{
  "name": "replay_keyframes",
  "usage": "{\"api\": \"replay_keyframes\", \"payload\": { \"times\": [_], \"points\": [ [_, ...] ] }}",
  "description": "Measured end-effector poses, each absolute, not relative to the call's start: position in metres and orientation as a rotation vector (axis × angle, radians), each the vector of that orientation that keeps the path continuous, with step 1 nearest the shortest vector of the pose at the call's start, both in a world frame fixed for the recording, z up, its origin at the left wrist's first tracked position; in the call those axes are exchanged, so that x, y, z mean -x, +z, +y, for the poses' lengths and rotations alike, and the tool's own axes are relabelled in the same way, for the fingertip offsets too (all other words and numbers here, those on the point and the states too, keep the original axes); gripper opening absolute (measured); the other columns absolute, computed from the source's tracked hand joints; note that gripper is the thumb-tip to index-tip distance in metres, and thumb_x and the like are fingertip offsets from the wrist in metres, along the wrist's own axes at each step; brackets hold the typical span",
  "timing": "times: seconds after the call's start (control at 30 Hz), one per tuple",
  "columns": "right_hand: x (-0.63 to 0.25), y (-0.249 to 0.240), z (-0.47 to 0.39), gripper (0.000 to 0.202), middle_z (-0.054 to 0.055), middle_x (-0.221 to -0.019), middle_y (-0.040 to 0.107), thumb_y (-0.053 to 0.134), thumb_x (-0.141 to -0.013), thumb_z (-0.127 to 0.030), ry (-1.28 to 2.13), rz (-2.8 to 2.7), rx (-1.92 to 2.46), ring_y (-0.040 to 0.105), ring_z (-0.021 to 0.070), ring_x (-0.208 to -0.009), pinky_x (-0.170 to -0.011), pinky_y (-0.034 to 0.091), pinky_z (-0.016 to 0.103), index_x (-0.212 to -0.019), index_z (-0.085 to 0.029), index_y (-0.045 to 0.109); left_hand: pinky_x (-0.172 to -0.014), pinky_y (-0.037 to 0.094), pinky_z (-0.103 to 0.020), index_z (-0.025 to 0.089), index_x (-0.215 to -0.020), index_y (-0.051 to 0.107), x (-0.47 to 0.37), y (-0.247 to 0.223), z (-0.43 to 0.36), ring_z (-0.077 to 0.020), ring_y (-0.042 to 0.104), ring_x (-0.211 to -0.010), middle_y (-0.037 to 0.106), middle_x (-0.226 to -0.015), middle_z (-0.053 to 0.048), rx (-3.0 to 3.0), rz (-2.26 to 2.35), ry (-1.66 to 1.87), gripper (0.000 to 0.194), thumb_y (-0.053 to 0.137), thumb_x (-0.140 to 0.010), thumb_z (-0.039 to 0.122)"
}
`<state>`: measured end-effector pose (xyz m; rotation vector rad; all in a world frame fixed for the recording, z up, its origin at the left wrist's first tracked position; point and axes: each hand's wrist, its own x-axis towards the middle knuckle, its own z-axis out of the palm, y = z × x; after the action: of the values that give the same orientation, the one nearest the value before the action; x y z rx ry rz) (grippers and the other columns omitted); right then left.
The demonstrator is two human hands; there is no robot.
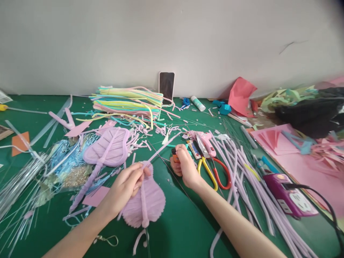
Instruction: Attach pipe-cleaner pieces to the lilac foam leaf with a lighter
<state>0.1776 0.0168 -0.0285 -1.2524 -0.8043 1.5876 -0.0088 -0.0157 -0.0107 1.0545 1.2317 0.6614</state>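
Note:
My left hand point(129, 181) is closed on a lilac leaf-shaped piece point(153, 197), pinching it near its top, where a thin lilac strip point(163, 146) sticks out up and to the right. My right hand point(185, 165) is wrapped round a small orange and black lighter point(175, 156), just right of the strip and apart from it. A finished-looking lilac fan shape point(107, 147) with a wrapped handle lies left of my left hand. Scissors with red and yellow handles point(206, 168) and a pink glue gun point(205, 141) lie beyond my right hand.
Pastel stems point(126, 104) are piled at the back before a leaning phone point(166, 86). Lilac stems point(247, 182) and a purple power strip point(290, 197) lie on the right. Clear sticks point(21, 186) and blue tassels point(64, 154) are on the left.

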Motion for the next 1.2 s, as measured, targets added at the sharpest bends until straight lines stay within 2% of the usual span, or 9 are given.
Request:
{"api": "replay_keyframes", "payload": {
  "times": [0.13, 0.47, 0.73, 0.93, 1.2],
  "points": [
    [-0.178, -0.032, 0.018, 0.02, -0.014, -0.05, 0.026, 0.042, -0.078, -0.037, 1.54, -0.791, 1.242, 0.015, 0.0044, -0.039, -0.039, 0.009, 0.016, -0.079, -0.026, 0.025, -0.042, 0.014, -0.022, 0.02, -0.078, 0.05, 0.01, -0.005, -0.015, -0.0073, 0.022, -0.046, 0.032, -0.058, 0.007, -1.075, 1.277, 0.655, 0.032, 0.046, -0.087, 0.05],
    [-0.18, -0.035, 0.026, 0.016, -0.015, -0.046, 0.033, 0.039, -0.082, -0.035, 1.407, -0.864, 1.344, 0.02, 0.0061, -0.038, -0.037, 0.015, 0.015, -0.081, -0.027, 0.026, -0.043, 0.017, -0.021, 0.019, -0.066, 0.038, 0.015, -0.002, -0.013, -0.0057, 0.023, -0.047, 0.029, -0.058, 0.007, -1.215, 1.321, 0.6, 0.038, 0.043, -0.09, 0.049],
    [-0.182, -0.048, 0.029, 0.016, -0.013, -0.05, 0.04, 0.041, -0.086, -0.035, 1.207, -1.002, 1.368, 0.03, 0.0083, -0.043, -0.041, 0.022, 0.018, -0.086, -0.027, 0.027, -0.04, 0.018, -0.02, 0.018, -0.072, 0.05, 0.008, 0.007, -0.016, -0.006, 0.024, -0.045, 0.03, -0.057, 0.007, -1.329, 1.34, 0.588, 0.037, 0.042, -0.089, 0.05],
    [-0.184, -0.052, 0.031, 0.018, -0.013, -0.05, 0.04, 0.043, -0.087, -0.034, 1.136, -1.045, 1.391, 0.029, 0.0085, -0.043, -0.045, 0.025, 0.021, -0.088, -0.027, 0.026, -0.039, 0.019, -0.02, 0.018, -0.072, 0.051, 0.008, 0.007, -0.016, -0.006, 0.025, -0.044, 0.03, -0.056, 0.007, -1.333, 1.353, 0.599, 0.037, 0.043, -0.088, 0.049],
    [-0.187, -0.049, 0.032, 0.018, -0.013, -0.05, 0.036, 0.043, -0.087, -0.033, 1.101, -1.049, 1.394, 0.026, 0.0086, -0.043, -0.044, 0.022, 0.021, -0.087, -0.027, 0.026, -0.038, 0.018, -0.02, 0.018, -0.074, 0.052, 0.007, 0.007, -0.018, -0.0065, 0.024, -0.044, 0.029, -0.057, 0.007, -1.332, 1.376, 0.587, 0.038, 0.044, -0.087, 0.053]
  ]
}}
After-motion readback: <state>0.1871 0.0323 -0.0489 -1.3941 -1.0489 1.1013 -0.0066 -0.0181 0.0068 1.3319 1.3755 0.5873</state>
